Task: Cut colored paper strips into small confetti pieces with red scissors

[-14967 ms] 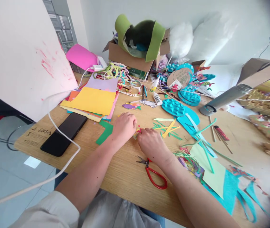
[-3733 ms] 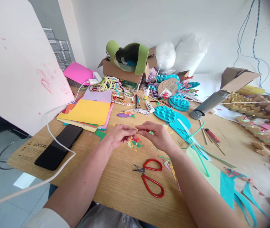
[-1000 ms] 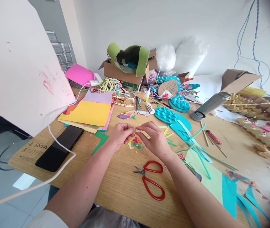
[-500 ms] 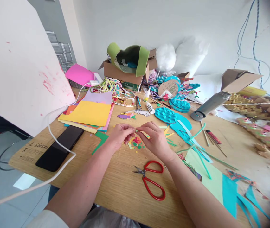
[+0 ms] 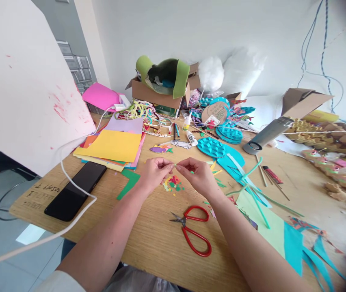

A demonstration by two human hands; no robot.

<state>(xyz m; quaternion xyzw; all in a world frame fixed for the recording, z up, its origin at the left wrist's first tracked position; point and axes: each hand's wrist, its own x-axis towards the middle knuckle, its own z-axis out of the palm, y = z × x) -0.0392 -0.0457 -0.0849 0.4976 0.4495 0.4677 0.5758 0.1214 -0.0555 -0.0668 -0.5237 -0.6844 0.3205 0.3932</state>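
Note:
My left hand (image 5: 156, 172) and my right hand (image 5: 197, 174) meet fingertip to fingertip over the middle of the desk. Both are closed in a pinch on a tiny light-green piece of paper (image 5: 175, 165), mostly covered by the fingers. Just beneath them lies a loose pile of small red, yellow and green paper bits (image 5: 173, 183). Yellow and green paper strips (image 5: 217, 173) lie beside my right hand. Nearer to me, red-handled scissors (image 5: 187, 227) rest on the wood with their blades apart. A fish-shaped paper cutout (image 5: 161, 149) lies beyond my hands.
To the left are a black phone (image 5: 75, 190), a white cable (image 5: 78, 184) and stacked coloured paper (image 5: 109, 146). Glue bottles (image 5: 191, 138), blue egg-carton pieces (image 5: 212, 147) and a metal flask (image 5: 267, 136) stand or lie farther back. Pale green paper (image 5: 267, 215) is at right.
My right hand has turned a little, its fingers now more curled in beside the left fingertips. The left hand keeps its pinch. The view has shifted slightly.

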